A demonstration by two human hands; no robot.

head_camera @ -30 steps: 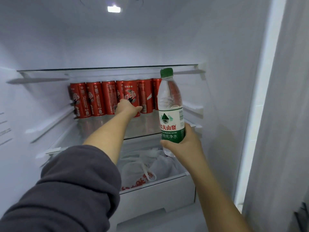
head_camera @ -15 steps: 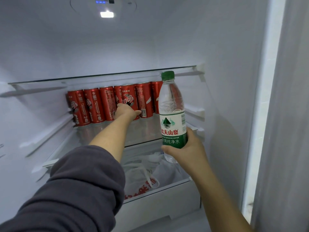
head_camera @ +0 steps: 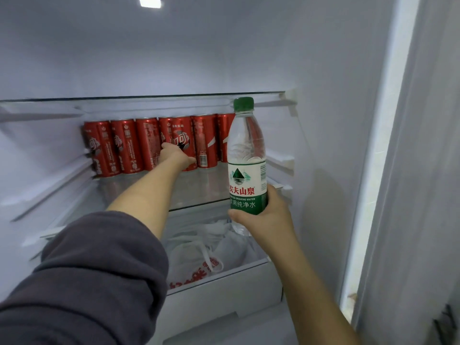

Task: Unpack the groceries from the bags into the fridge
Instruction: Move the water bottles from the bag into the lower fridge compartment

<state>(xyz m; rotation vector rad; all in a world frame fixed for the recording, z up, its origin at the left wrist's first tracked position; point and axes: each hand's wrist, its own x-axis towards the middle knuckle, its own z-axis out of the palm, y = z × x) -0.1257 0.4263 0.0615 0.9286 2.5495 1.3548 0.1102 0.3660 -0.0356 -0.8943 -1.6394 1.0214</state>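
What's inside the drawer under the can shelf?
White plastic bags with red print lie crumpled in the drawer. What the bags contain is hidden, and the sleeve covers the drawer's left part.

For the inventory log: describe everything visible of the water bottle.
The water bottle is clear ribbed plastic with a green screw cap in place and a white-and-green label bearing red Chinese characters and a mountain logo. It is upright, held in the air before the right end of the shelf of red cans. The right hand grips its lower part, over the label's green band; nothing else touches it.
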